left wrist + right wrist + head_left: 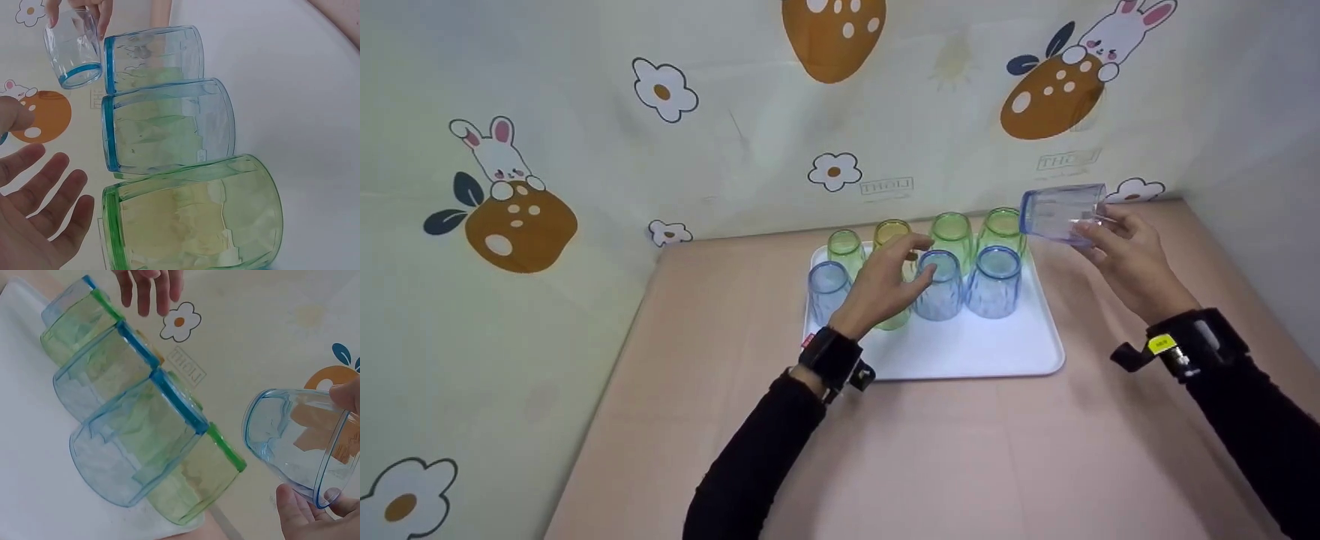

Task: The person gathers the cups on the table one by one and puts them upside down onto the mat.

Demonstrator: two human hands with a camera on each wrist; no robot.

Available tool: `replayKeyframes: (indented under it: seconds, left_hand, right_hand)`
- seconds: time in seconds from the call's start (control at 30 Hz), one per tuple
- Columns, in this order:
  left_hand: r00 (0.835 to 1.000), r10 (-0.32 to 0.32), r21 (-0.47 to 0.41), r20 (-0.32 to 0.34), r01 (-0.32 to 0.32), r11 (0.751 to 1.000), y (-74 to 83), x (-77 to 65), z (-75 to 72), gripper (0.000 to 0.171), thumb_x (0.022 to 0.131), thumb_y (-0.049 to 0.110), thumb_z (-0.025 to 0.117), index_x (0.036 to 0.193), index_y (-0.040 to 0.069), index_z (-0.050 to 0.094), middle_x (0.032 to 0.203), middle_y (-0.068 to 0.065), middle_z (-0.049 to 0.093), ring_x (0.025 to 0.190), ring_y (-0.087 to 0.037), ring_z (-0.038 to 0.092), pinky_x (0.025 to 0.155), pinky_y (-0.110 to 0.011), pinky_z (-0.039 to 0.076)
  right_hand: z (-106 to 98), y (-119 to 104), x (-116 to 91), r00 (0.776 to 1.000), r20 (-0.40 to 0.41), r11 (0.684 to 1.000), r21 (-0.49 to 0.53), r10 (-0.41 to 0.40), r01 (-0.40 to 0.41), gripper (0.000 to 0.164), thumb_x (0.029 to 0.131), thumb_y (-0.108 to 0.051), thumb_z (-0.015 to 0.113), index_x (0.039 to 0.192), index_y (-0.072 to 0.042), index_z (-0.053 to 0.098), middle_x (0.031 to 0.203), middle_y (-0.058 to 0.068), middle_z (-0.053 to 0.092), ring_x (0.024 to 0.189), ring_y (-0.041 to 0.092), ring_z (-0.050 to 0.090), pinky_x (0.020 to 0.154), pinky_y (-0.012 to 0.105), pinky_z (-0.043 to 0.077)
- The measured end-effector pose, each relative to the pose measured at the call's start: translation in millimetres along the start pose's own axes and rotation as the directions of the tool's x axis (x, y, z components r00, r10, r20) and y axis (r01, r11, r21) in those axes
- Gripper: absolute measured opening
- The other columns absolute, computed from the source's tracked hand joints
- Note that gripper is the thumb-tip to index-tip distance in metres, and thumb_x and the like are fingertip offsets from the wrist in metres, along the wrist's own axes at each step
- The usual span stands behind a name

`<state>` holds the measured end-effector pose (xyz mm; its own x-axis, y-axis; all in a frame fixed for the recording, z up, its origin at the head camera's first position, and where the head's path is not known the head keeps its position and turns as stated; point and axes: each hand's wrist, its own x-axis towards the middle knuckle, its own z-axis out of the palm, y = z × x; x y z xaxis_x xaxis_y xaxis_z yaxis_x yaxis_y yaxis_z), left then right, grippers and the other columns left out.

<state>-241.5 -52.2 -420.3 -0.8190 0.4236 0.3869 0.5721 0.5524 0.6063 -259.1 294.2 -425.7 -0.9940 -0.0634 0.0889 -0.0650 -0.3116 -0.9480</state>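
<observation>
On the right, my right hand (1132,259) grips a clear bluish drinking glass (1061,214) near its rim, thumb and fingers around it. The glass lies sideways in the air, its blue base pointing left, beside the tray. My left hand (885,285) hovers over the front row of glasses, fingers apart with nothing between them. Below it stand a blue glass (939,289) and a green glass (194,219), partly hidden by the hand in the head view. Another blue glass (996,285) stands at the row's right end. These glasses appear upside down, thick bases up.
A white tray (960,356) carries the glasses in two rows on a pinkish table (720,360). Behind are green glasses (952,232) and a yellow one (891,231); a blue glass (829,289) stands front left. A printed wall covering (750,150) rises behind the table.
</observation>
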Motion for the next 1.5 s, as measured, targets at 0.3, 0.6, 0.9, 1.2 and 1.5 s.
replayKeyframes:
  seconds: [0.3,0.6,0.9,1.2,1.5]
  left_hand:
    - [1.000,-0.012,-0.032,-0.009,0.012,0.999,-0.6,-0.3,-0.5,0.040,0.099,0.025,0.068,0.134,0.006,0.059,0.129,-0.007,0.062,0.114,-0.022,0.061,0.096,-0.032,0.049]
    - [1.000,0.015,-0.099,-0.021,-0.017,0.995,3.2,2.1,-1.8,0.079,0.090,0.043,0.078,0.153,0.014,0.040,0.148,-0.006,0.049,0.127,-0.018,0.052,0.100,-0.029,0.047]
    - [0.992,0.111,-0.201,-0.056,-0.120,0.972,18.1,8.1,-1.0,0.095,0.084,0.038,0.085,0.158,0.014,0.031,0.158,-0.004,0.036,0.134,-0.020,0.047,0.094,-0.034,0.052]
    - [0.954,0.284,-0.251,-0.093,-0.298,0.921,40.2,14.4,-0.4,0.085,0.084,0.027,0.087,0.153,0.013,0.041,0.149,-0.004,0.045,0.130,-0.012,0.043,0.100,-0.029,0.046]
    - [0.952,0.293,-0.223,-0.091,-0.306,0.925,45.0,10.7,-2.7,0.074,0.084,0.025,0.087,0.147,0.012,0.051,0.144,-0.003,0.051,0.130,-0.010,0.043,0.104,-0.028,0.042]
  right_hand:
    - [9.3,-1.7,-5.6,0.986,0.163,0.980,0.200,-0.034,0.000,0.052,0.106,-0.007,0.053,0.153,0.002,0.034,0.152,0.022,0.039,0.139,0.033,0.042,0.111,0.036,0.036]
    - [29.3,1.4,-15.2,0.952,0.302,0.982,0.191,-0.050,-0.010,0.047,0.109,-0.016,0.044,0.154,-0.005,0.040,0.157,0.020,0.037,0.143,0.032,0.036,0.114,0.036,0.030]
    - [61.6,5.9,-29.4,0.937,0.349,0.985,0.146,0.034,-0.090,0.055,0.108,-0.027,0.049,0.156,-0.006,0.034,0.156,0.021,0.034,0.144,0.033,0.034,0.113,0.037,0.033]
    - [87.7,11.1,-41.7,0.906,0.420,0.971,0.193,0.050,-0.143,0.066,0.104,-0.027,0.054,0.158,-0.002,0.024,0.160,0.024,0.025,0.144,0.033,0.033,0.113,0.038,0.033]
    - [87.4,12.6,-43.6,0.896,0.439,0.965,0.197,0.072,-0.174,0.069,0.103,-0.029,0.058,0.158,-0.006,0.023,0.159,0.022,0.028,0.142,0.033,0.036,0.112,0.038,0.034]
